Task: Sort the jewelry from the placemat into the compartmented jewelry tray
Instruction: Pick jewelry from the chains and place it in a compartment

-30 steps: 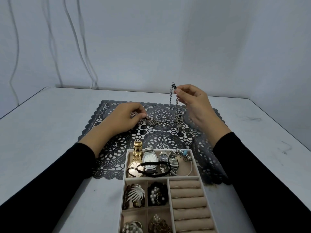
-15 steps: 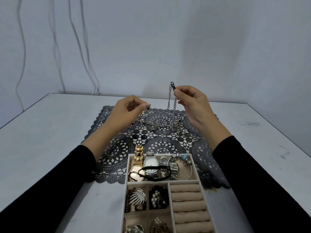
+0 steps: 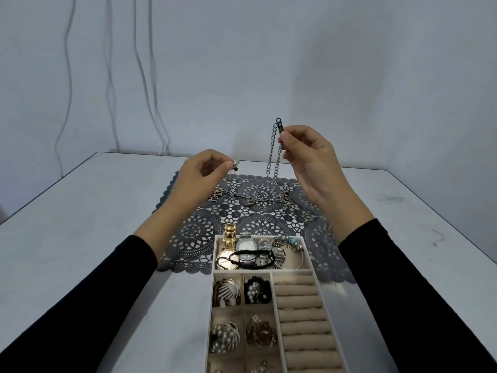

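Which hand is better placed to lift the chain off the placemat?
Probably the right hand: it pinches the chain highest, and links hang straight from it. The left hand pinches its end lower.

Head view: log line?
left hand: pinches silver chain necklace end | right hand: pinches black clasp, raised | chain middle: sags over grey lace placemat

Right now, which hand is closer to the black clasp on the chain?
Right. The right hand pinches the black clasp itself; the left hand is off to its left and lower, pinching another part of the necklace.
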The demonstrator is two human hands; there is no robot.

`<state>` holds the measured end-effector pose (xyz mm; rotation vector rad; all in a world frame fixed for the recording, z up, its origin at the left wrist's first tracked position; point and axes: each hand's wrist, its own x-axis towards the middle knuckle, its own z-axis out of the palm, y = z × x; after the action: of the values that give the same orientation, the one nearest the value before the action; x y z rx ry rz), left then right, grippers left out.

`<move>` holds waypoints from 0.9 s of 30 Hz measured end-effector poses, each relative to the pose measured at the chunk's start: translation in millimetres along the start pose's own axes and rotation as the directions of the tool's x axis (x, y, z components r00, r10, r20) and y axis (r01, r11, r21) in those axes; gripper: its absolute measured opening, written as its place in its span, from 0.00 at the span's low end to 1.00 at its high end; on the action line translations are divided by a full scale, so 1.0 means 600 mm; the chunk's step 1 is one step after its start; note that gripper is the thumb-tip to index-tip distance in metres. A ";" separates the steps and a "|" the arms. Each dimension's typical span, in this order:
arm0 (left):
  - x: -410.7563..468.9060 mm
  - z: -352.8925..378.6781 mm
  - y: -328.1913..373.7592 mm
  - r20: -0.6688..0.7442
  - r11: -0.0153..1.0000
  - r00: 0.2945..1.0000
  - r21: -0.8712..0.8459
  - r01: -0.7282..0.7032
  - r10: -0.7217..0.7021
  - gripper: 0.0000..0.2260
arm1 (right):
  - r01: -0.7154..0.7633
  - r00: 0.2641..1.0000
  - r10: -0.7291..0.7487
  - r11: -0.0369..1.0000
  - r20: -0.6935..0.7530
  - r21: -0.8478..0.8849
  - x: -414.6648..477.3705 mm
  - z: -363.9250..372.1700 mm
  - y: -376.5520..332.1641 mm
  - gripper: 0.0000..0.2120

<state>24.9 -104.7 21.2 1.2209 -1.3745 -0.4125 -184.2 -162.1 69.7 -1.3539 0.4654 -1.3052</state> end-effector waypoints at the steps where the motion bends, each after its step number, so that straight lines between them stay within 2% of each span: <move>1: -0.006 -0.003 0.004 -0.007 1.000 1.000 -0.002 0.000 0.000 0.02 | 0.006 1.000 -0.006 1.000 0.004 0.011 -0.006 0.003 -0.008 0.04; 7: -0.051 -0.019 0.037 -0.021 1.000 1.000 -0.025 -0.015 0.014 0.01 | 0.033 0.999 -0.035 0.996 0.021 0.081 -0.048 0.021 -0.054 0.04; 14: -0.115 -0.030 0.066 -0.023 0.999 1.000 -0.049 -0.023 0.021 0.01 | 0.041 0.997 -0.046 0.996 0.070 0.075 -0.107 0.041 -0.095 0.04; 27: -0.199 -0.035 0.081 -0.031 0.998 0.998 -0.045 -0.051 0.050 0.05 | -0.047 0.964 0.022 0.995 0.264 0.091 -0.223 0.060 -0.125 0.05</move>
<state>-5.2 21.7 5.4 1.1482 -1.3602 -0.3867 -223.7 -10.9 88.7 -1.4064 0.2387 -1.0857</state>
